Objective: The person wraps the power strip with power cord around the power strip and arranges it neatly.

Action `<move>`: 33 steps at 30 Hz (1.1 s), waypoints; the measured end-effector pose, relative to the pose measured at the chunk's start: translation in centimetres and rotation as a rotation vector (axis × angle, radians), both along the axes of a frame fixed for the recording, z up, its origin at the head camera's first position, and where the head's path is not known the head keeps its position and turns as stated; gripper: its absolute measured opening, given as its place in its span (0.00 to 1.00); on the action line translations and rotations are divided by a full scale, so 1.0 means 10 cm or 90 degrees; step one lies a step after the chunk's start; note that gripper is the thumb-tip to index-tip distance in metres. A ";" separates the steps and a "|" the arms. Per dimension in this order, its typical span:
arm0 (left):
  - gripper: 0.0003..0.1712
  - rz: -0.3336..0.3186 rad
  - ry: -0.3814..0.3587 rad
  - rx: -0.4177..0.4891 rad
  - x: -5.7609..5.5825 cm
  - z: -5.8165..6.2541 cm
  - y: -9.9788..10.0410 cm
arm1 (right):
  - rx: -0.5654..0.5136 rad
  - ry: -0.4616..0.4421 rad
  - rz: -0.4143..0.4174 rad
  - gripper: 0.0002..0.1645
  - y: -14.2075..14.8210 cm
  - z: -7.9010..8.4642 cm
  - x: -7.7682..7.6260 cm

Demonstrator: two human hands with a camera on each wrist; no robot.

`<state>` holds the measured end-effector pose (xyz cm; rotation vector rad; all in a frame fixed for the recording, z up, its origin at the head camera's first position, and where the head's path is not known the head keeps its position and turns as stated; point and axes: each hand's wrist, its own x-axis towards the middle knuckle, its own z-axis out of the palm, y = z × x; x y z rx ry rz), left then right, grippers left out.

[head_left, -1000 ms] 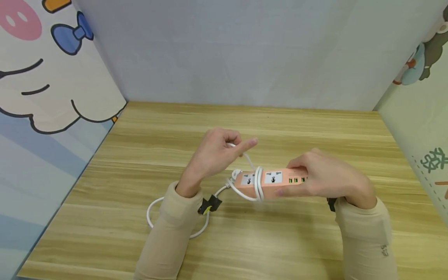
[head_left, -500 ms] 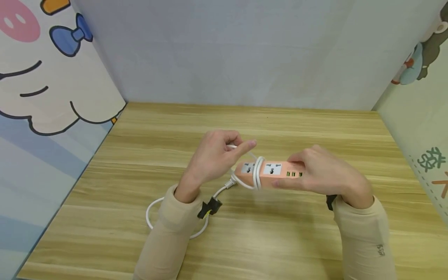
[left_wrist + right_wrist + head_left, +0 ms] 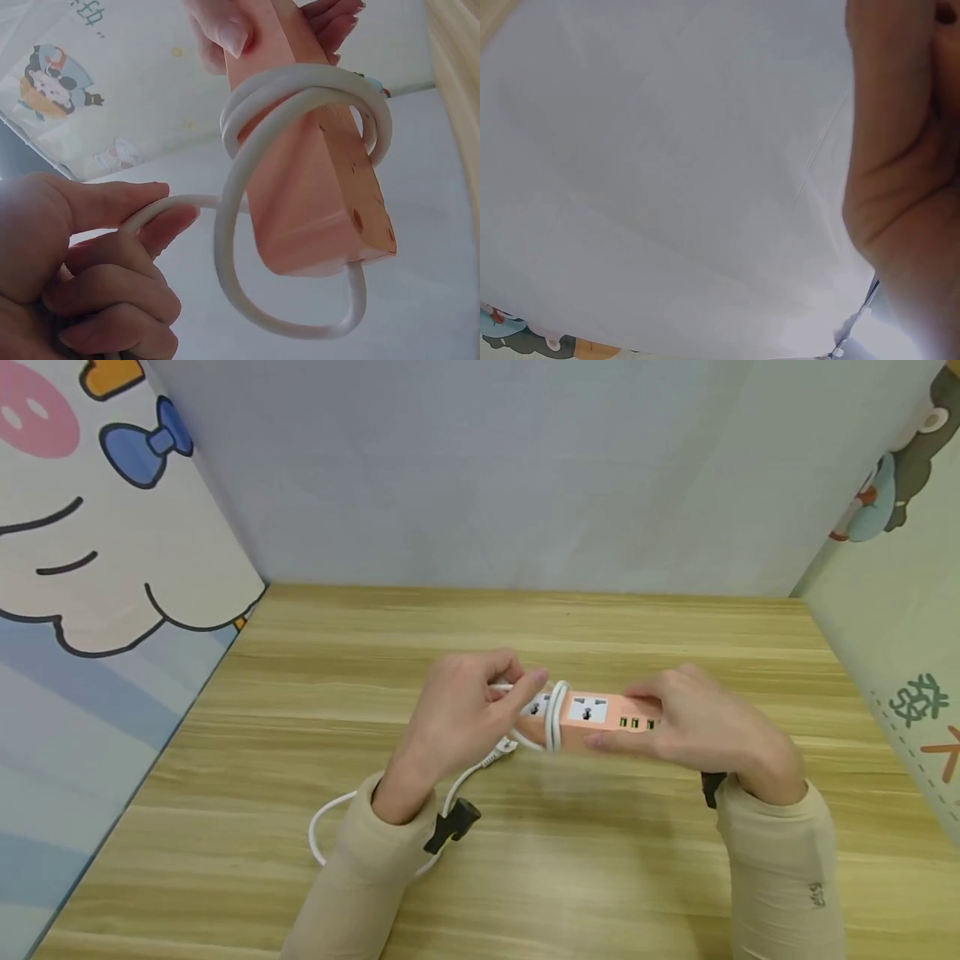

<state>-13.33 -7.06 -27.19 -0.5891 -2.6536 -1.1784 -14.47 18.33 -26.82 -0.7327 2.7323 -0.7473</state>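
Holding a pink power strip [image 3: 588, 728] up off the wood-grain worktop [image 3: 600, 877], pretty much mid-width and well in from the back edge. Gripping the USB end with the right hand [image 3: 705, 727], with the thumb along the near side and fingers round the far side. Can't make out those fingertips in the right wrist view, just part of the hand.

Pinching white cord [image 3: 555, 718] in the left hand [image 3: 465, 710], between thumb and a finger, with the other fingers curled in. Seeing a couple of turns wound round the strip between the two sockets, plus a slack loop dangling off its end in the left wrist view.

Also spotting a white plug [image 3: 506, 747] just below the left hand, with cord curving from there under the left sleeve [image 3: 360, 868] and out the other side onto the worktop. Sits well inside the left edge.

For elbow room: getting a broad band of worktop between the hands and the back wall [image 3: 525, 477], plus a wide stretch toward the right edge by the printed panel [image 3: 892, 660]. Can't see the front edge, cut off at the bottom of the head view.
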 end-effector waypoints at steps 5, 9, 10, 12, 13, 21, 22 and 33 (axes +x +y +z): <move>0.15 0.008 -0.001 0.003 0.05 0.04 0.00 | 0.006 0.035 -0.014 0.23 0.01 0.03 0.03; 0.18 0.016 -0.001 -0.004 0.09 0.06 -0.01 | 0.012 0.059 -0.029 0.26 0.00 0.04 0.08; 0.19 0.015 -0.002 -0.006 0.11 0.07 -0.02 | 0.012 0.067 -0.037 0.26 0.00 0.05 0.08; 0.20 0.006 0.000 -0.009 0.12 0.08 -0.02 | 0.010 0.076 -0.053 0.26 0.01 0.05 0.08; 0.20 0.000 0.001 -0.010 0.13 0.09 -0.02 | 0.011 0.083 -0.061 0.26 0.02 0.05 0.08; 0.21 -0.036 0.049 -0.026 0.14 0.08 -0.01 | 0.027 0.104 -0.091 0.28 0.05 0.05 0.08; 0.22 -0.039 0.054 -0.029 0.15 0.08 -0.01 | 0.028 0.108 -0.094 0.28 0.05 0.05 0.09; 0.23 -0.054 0.017 0.029 0.21 0.11 0.00 | -0.005 0.191 -0.136 0.24 0.04 0.02 0.07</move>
